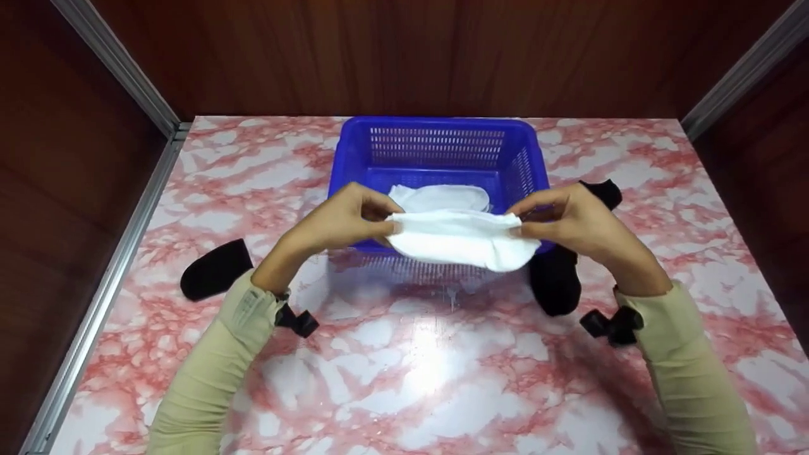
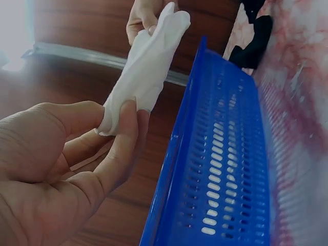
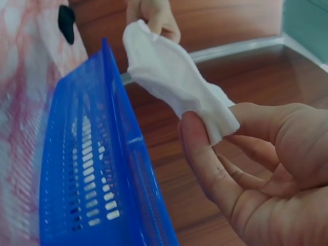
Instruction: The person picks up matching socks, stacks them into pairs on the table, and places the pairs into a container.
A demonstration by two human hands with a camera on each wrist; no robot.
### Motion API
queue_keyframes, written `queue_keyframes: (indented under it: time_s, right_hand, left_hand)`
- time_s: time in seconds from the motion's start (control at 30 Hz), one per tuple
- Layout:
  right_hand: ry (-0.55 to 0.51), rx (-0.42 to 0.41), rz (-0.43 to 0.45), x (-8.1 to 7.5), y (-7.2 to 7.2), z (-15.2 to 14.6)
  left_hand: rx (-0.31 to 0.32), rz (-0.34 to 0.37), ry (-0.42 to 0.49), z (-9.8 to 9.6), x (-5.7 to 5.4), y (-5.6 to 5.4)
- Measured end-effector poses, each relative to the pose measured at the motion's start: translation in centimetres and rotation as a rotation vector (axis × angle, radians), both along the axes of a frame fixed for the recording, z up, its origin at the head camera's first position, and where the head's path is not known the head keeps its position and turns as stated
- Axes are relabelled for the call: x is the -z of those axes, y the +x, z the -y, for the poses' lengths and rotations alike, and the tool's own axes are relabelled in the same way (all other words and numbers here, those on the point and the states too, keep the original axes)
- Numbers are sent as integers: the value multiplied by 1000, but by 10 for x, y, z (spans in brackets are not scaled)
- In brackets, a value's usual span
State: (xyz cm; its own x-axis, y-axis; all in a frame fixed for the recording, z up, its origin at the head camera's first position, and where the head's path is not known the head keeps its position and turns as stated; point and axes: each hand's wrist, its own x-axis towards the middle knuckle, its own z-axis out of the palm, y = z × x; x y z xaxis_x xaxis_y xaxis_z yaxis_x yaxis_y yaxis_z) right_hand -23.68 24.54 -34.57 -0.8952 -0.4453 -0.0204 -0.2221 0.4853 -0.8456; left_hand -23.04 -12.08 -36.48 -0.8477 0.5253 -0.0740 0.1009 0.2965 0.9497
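Stretched sideways between both hands is a white sock (image 1: 455, 239), held up over the near rim of a blue plastic basket (image 1: 436, 123). My left hand (image 1: 335, 218) pinches its left end between thumb and fingers, which the left wrist view shows closely on the white cloth (image 2: 141, 72). At the other end, my right hand (image 1: 569, 218) pinches the sock with thumb and fingertips, also plain in the right wrist view on the fabric (image 3: 174, 72). Inside the basket, behind the held sock, lies more white sock fabric (image 1: 445, 197), partly covered by it.
One black sock (image 1: 216, 270) lies on the marbled table (image 1: 404, 392) left of the basket. Another black sock (image 1: 555, 284) is at the basket's near right corner, with black fabric (image 1: 603, 193) behind the right hand. Brown wooden panels (image 1: 404, 57) stand around the table.
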Motion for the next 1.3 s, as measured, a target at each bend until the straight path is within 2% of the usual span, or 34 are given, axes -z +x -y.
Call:
queue_keyframes:
  time_s: [0.2, 0.3, 0.47, 0.67, 0.8, 1.07, 1.3]
  right_hand:
    - [-28, 14, 44, -1, -20, 1]
    - [-2, 26, 43, -4, -29, 1]
    - [33, 36, 38, -5, -42, 1]
    - [-7, -3, 55, -6, -58, 0]
    - [29, -5, 55, -10, -69, 1]
    - [131, -25, 83, -10, -89, 9]
    - [119, -27, 188, -5, -109, 16]
  left_hand:
    - [-29, 22, 24, 1, -1, -21]
    - [-46, 30, 30, 0, -4, -30]
    - [-61, 28, 19, -1, -6, -41]
    - [-69, 31, 2, -2, -13, -51]
    - [-54, 36, -30, -2, -16, -62]
    - [-31, 110, -95, 2, -9, -89]
    - [-58, 125, -128, 3, -4, -108]
